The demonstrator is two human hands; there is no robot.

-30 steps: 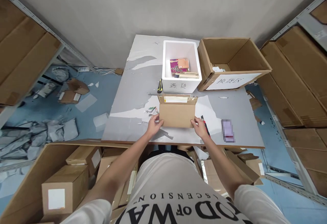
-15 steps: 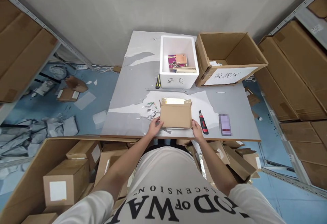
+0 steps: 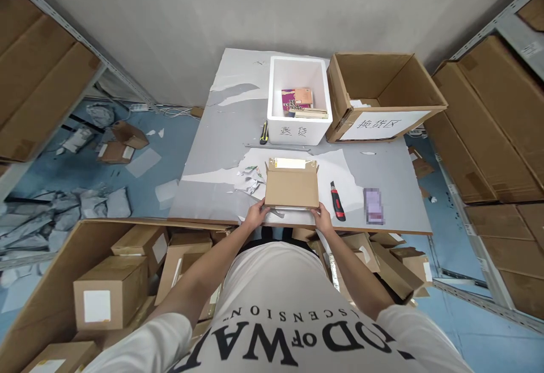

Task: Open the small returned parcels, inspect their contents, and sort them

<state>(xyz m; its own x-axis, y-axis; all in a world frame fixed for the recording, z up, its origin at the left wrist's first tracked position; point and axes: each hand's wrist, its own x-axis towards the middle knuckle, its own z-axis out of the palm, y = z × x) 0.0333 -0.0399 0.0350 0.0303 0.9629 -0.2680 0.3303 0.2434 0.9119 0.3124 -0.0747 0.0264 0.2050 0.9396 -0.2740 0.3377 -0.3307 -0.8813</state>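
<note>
A small brown cardboard box [image 3: 292, 187] lies near the table's front edge, its far flap raised with a white label and tape on it. Closed on its near left corner is my left hand [image 3: 256, 214]. At the near right corner my right hand [image 3: 322, 217] grips the same box. White paper [image 3: 340, 163] lies beneath the box, with crumpled paper scraps [image 3: 250, 180] to its left. Right of the box rests a red and black box cutter [image 3: 338, 201]. What the box contains is hidden from me.
Behind stand a white foam box [image 3: 300, 132] holding several books [image 3: 304, 101] and a large open carton [image 3: 374, 78]. A yellow and black cutter [image 3: 264, 133] and a blurred purple item [image 3: 374, 206] lie on the table [image 3: 204, 163]. Below sits a big bin of boxes [image 3: 110, 291].
My right hand has shifted from the box's right side toward its near right corner. The box is tilted slightly, showing more of its near edge. The view has moved slightly.
</note>
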